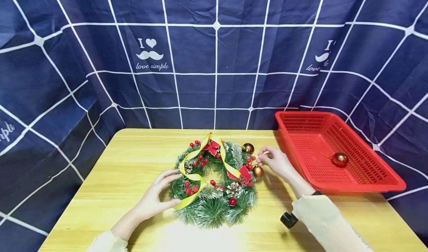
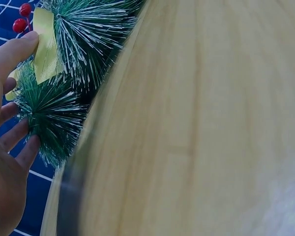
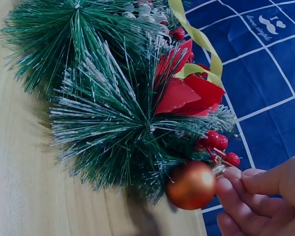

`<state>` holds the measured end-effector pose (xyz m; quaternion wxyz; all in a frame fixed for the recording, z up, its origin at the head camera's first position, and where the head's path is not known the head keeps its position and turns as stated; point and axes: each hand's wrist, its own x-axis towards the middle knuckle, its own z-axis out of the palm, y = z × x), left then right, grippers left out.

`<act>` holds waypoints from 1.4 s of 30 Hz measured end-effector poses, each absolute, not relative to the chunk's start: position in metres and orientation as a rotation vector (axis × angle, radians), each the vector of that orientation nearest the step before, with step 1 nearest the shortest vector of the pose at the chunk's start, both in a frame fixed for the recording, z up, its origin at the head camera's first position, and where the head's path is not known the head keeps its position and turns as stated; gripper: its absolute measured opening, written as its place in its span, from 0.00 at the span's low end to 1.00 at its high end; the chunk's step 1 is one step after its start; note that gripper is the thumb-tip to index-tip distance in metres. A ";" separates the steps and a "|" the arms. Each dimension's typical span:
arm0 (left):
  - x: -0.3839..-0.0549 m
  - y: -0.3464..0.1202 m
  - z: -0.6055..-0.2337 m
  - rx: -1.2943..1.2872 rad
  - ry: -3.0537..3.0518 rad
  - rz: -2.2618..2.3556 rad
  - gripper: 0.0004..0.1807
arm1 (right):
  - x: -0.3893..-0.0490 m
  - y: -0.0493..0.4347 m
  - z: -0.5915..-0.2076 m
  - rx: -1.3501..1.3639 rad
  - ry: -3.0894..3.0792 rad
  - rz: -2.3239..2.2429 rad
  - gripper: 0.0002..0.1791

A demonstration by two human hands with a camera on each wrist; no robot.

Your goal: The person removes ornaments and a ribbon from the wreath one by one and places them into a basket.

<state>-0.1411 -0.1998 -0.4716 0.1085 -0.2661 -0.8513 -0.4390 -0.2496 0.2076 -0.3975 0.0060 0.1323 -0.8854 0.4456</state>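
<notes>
A green wreath with red berries, pine cones and red flowers lies on the table. Yellow ribbon curls across its left side and top. My left hand rests at the wreath's left edge, fingers spread, the thumb by the ribbon's lower end; in the left wrist view the thumb lies against the ribbon. At the wreath's right side, my right hand pinches a matte orange-gold bauble by its top, thumb against forefinger. The bauble hangs right beside the berries. A shiny brown bauble sits at the wreath's upper right.
To the right stands a red plastic basket with a shiny dark red bauble inside. A black wrist camera sticks out from the right sleeve. Dark blue cloth with white lines surrounds the wooden table at the back and sides.
</notes>
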 end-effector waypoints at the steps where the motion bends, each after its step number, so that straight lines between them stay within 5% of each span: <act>1: -0.140 -0.201 -0.471 -0.783 -2.508 -1.288 0.38 | -0.250 0.207 -0.398 0.410 -2.777 1.381 0.03; 22: -0.138 -0.202 -0.467 -0.785 -2.511 -1.307 0.37 | -0.244 0.200 -0.399 0.461 -2.714 1.020 0.03; 30: -0.137 -0.196 -0.472 -0.791 -2.498 -1.314 0.38 | -0.242 0.206 -0.405 0.619 -2.749 0.941 0.13; 35: -0.139 -0.194 -0.474 -0.796 -2.480 -1.271 0.39 | -0.239 0.208 -0.408 0.583 -2.803 0.870 0.11; 39: -0.138 -0.189 -0.461 -0.814 -2.481 -1.270 0.38 | -0.241 0.208 -0.412 0.624 -2.761 0.808 0.04; 42: -0.132 -0.185 -0.446 -0.812 -2.480 -1.280 0.37 | -0.246 0.207 -0.416 0.693 -2.679 0.718 0.09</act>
